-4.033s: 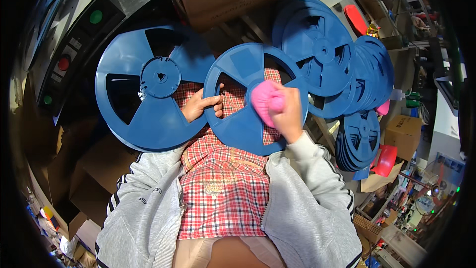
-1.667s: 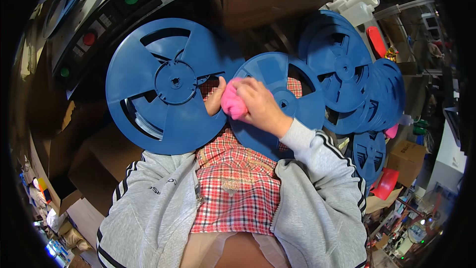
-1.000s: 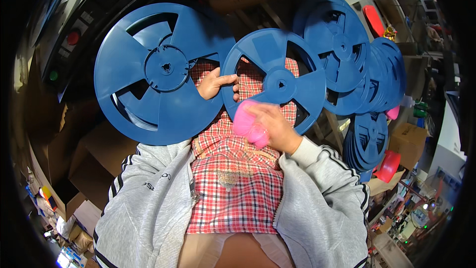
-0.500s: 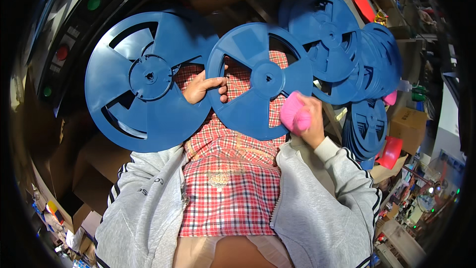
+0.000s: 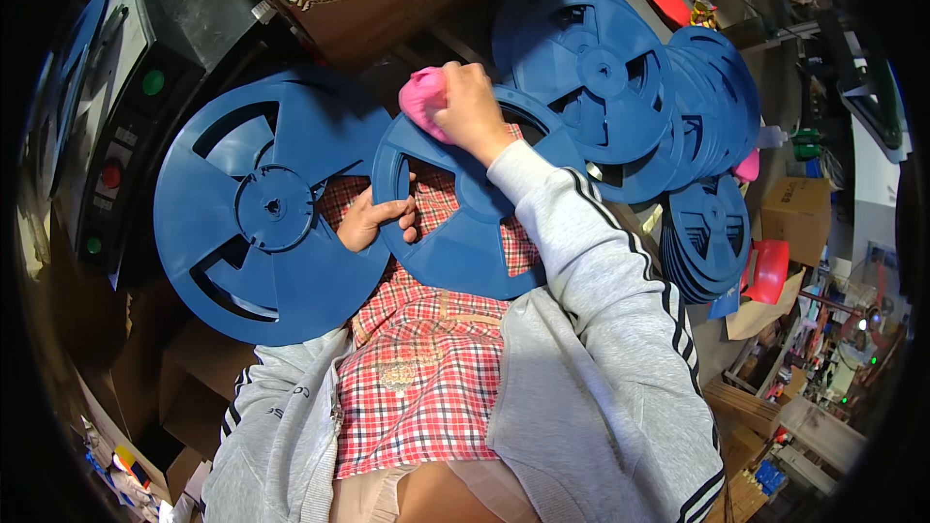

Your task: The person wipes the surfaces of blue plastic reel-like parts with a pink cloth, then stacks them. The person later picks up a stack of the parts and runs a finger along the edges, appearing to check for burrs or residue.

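Note:
A blue plastic reel (image 5: 446,257) with cut-out windows stands over my lap, against the red checked apron (image 5: 417,407). My left hand (image 5: 373,221) grips its left rim, thumb across the front and fingers curled through a window. Bunched in my right hand (image 5: 470,107) is a pink cloth (image 5: 423,102), at the reel's upper left rim. My right forearm crosses in front of the reel and hides part of its right side. To the left, a larger blue reel (image 5: 276,276) overlaps the held one's edge and covers my left wrist.
Stacked blue reels (image 5: 601,68) lean at the upper right, with a smaller stack (image 5: 712,232) below. A cardboard box (image 5: 387,15) holding a pale reel is at the top. Left stands a dark machine (image 5: 121,136) with green and red buttons. A red container (image 5: 767,271) sits right.
My right hand has carried the pink cloth from the reel's lower right side up and across to its upper left rim. My left hand keeps its grip. The view has shifted.

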`<control>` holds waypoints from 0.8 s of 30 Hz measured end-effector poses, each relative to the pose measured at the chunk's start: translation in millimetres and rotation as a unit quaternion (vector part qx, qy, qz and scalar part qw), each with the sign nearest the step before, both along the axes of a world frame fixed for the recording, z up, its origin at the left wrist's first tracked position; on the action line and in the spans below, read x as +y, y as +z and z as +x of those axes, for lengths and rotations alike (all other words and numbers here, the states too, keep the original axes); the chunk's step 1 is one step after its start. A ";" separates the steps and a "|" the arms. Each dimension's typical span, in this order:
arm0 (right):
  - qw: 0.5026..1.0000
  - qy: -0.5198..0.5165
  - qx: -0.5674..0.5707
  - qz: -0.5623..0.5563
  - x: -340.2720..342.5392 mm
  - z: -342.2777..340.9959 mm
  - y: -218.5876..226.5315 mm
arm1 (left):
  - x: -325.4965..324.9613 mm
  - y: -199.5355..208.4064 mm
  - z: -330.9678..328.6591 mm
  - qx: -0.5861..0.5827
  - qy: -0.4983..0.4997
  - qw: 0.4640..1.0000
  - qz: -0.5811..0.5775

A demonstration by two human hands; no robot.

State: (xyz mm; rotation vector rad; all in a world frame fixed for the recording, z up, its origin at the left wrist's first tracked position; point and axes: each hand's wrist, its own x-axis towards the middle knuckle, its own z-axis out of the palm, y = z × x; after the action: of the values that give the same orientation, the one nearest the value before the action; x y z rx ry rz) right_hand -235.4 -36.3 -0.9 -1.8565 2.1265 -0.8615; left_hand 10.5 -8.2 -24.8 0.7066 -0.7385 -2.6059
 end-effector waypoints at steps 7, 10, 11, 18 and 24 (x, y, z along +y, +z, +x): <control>0.988 -0.138 0.061 0.030 68.6 -79.1 2.4 | 2.9 2.3 -1.1 0.002 0.012 1.000 0.003; 0.981 -0.178 0.060 0.048 110.4 -99.3 4.7 | 1.8 5.9 0.7 -0.007 -0.001 1.000 0.006; 0.975 -0.207 0.058 0.051 124.8 -97.9 5.6 | 1.3 1.9 1.1 0.000 -0.002 1.000 0.002; 0.988 -0.151 -0.043 0.003 196.7 -32.0 14.6 | 3.0 -1.7 -0.9 0.011 0.016 1.000 0.021; 0.998 -0.024 -0.021 -0.058 133.0 -14.0 3.7 | 0.6 0.3 1.4 0.004 0.001 1.000 0.012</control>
State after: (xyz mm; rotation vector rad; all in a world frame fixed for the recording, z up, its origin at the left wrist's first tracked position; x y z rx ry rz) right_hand -249.4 96.8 2.8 -1.8301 2.1455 -1.0473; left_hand 12.0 -7.7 -24.5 0.7023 -0.7046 -2.6193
